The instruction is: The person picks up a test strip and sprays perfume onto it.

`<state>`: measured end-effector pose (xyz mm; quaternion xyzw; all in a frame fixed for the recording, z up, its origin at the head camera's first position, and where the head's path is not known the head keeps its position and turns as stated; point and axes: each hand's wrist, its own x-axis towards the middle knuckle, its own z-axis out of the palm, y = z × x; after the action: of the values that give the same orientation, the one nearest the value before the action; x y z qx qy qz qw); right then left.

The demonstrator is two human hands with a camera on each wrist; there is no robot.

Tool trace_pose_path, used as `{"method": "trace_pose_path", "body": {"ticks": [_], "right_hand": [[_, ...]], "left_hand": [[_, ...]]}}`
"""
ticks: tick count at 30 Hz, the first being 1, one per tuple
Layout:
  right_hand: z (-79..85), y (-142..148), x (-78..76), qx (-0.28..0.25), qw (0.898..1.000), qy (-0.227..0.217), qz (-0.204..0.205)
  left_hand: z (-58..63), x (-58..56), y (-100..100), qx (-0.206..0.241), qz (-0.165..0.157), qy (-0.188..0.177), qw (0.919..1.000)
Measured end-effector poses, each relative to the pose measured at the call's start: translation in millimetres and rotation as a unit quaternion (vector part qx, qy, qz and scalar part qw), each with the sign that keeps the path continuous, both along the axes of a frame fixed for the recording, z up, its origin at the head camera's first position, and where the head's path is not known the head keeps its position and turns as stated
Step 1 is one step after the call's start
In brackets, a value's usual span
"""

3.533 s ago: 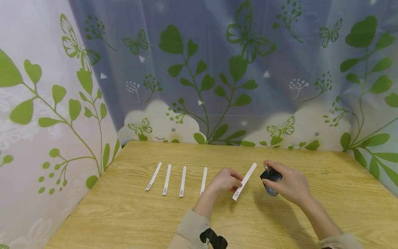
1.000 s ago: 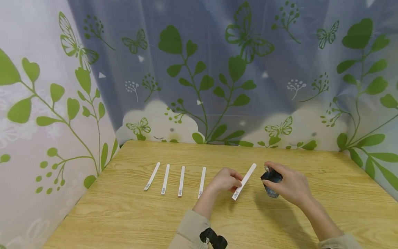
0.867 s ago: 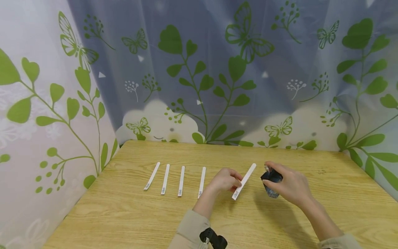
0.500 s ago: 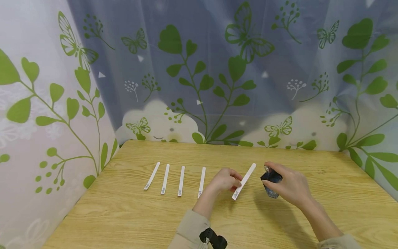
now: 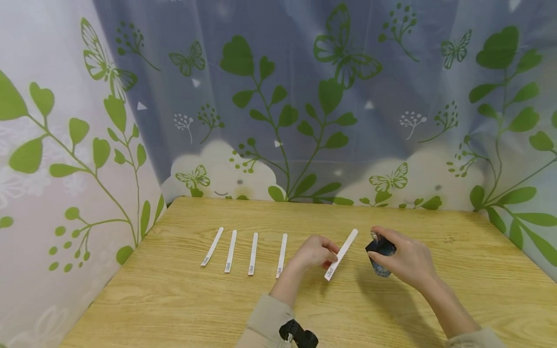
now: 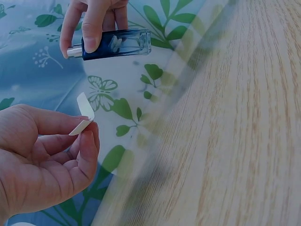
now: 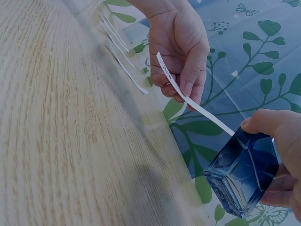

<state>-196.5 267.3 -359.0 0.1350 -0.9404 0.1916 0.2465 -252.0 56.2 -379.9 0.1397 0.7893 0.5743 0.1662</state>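
Between thumb and fingers, my left hand [image 5: 314, 252] pinches a white paper scent strip [image 5: 347, 246] above the table. Printed lettering marks its near end, and it looks bent in the left wrist view. My right hand [image 5: 412, 257] grips a dark blue glass perfume bottle [image 5: 381, 260], tilted and off the table, with a fingertip at the silver spray top [image 6: 74, 51]. The bottle's spray top faces toward the strip, with a small gap between the two in the head view. Clear glass shows at the bottle's thick base [image 7: 230, 193].
Several more white strips [image 5: 254, 253] lie spaced in a row on the wood-grain table [image 5: 174, 304], left of my left hand; my left forearm passes close to the nearest strip [image 5: 283, 251]. A patterned curtain [image 5: 300, 159] hangs behind the table, and another covers the left side.
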Motion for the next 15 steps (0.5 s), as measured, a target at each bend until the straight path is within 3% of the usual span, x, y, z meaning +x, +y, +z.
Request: {"method": "trace_pose_path", "body": {"ticks": [15], "right_hand": [[-2.3,8.1,-0.7,-0.072,0.996,-0.053,0.003]], "left_hand": [[1.1,2.1,-5.0,0.014,0.010,0.001,0.9999]]}}
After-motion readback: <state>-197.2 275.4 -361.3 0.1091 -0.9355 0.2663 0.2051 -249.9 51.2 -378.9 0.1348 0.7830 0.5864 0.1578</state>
